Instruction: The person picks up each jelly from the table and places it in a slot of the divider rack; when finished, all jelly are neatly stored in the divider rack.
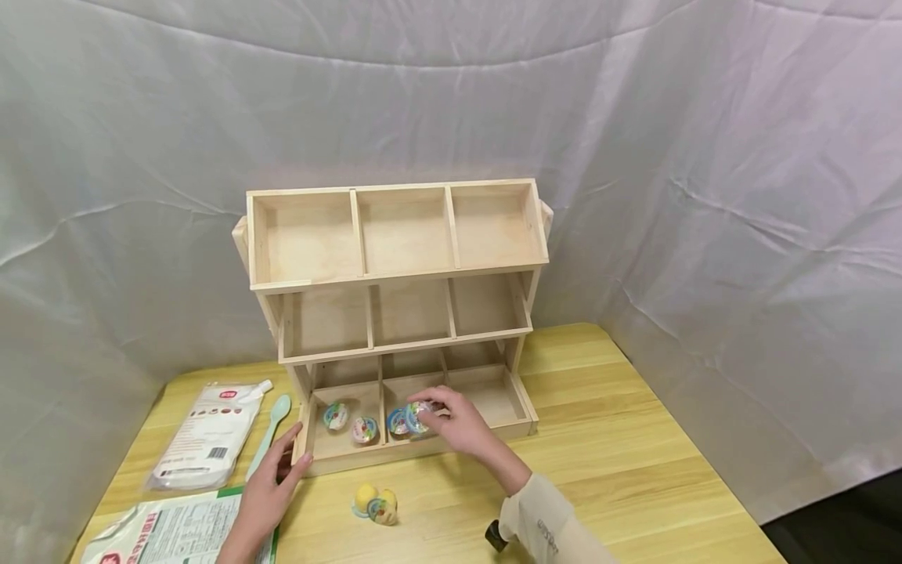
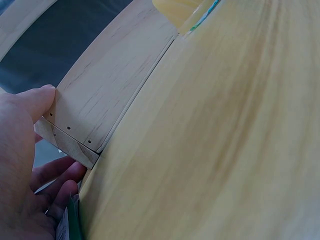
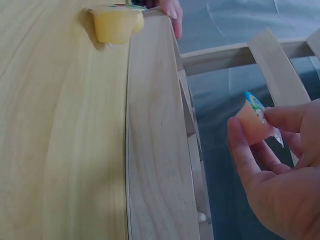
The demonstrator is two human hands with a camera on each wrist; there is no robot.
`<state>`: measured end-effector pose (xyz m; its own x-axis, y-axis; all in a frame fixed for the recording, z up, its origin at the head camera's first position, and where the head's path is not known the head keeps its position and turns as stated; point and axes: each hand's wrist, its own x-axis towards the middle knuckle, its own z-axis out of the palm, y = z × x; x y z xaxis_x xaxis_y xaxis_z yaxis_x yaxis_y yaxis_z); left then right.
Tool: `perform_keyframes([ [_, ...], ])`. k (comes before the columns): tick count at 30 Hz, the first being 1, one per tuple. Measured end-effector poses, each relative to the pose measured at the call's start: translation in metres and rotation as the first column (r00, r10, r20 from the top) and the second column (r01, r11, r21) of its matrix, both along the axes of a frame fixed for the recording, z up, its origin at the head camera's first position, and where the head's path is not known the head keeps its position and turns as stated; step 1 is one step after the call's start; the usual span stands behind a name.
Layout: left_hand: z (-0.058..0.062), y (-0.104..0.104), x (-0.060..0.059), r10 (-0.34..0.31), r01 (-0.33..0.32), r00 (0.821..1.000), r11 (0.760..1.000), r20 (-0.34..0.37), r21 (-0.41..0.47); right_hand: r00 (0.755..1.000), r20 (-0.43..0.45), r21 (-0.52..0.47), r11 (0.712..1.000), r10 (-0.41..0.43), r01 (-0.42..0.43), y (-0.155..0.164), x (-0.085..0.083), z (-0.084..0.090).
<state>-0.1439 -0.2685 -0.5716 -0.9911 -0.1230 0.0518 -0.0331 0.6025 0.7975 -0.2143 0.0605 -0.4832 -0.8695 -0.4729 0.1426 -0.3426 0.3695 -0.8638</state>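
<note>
A three-tier wooden rack (image 1: 395, 274) stands on the table. My right hand (image 1: 431, 412) pinches a small jelly cup (image 1: 417, 416) over the middle bottom compartment; in the right wrist view the peach-coloured cup (image 3: 253, 125) sits between thumb and fingers (image 3: 280, 117). Another cup (image 1: 397, 422) lies in that compartment, and two cups (image 1: 350, 423) lie in the left one. My left hand (image 1: 276, 476) holds the rack's front left corner (image 2: 75, 145), thumb (image 2: 35, 102) on the front board. Two yellow cups (image 1: 377, 504) lie on the table in front.
A white pouch (image 1: 207, 439), a mint spoon (image 1: 271, 429) and a printed bag (image 1: 169, 533) lie at the table's left. A small black object (image 1: 496, 536) sits by my right sleeve. White cloth hangs behind and around. The table (image 1: 620, 470) ends close at the right.
</note>
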Motion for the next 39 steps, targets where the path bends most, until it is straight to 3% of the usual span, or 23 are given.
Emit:
perform_keyframes([
  [7, 0.000, 0.000, 0.000, -0.004, 0.004, 1.000, 1.000, -0.015, 0.005, 0.988, 0.140, -0.136, 0.987, -0.060, 0.079, 0.007, -0.012, 0.001],
  [11, -0.001, 0.000, 0.001, -0.009, 0.009, 1.000, 1.000, -0.029, 0.007, 0.983, 0.171, -0.184, 0.978, -0.066, 0.097, 0.010, -0.017, 0.002],
  [20, -0.001, -0.001, 0.000, -0.006, 0.006, 1.000, 1.000, -0.024, 0.008, 0.985, 0.084, -0.120, 0.980, -0.148, 0.158, 0.010, -0.026, 0.001],
  [30, -0.003, -0.002, -0.001, -0.008, 0.008, 1.000, 1.000, -0.009, -0.007, 0.970, 0.001, 0.000, 0.970, -0.242, 0.242, 0.012, -0.041, -0.010],
  [39, -0.004, -0.002, -0.001, -0.009, 0.009, 1.000, 1.000, -0.008, -0.025, 0.958, -0.109, 0.091, 0.958, -0.264, 0.274, 0.013, -0.054, -0.027],
])
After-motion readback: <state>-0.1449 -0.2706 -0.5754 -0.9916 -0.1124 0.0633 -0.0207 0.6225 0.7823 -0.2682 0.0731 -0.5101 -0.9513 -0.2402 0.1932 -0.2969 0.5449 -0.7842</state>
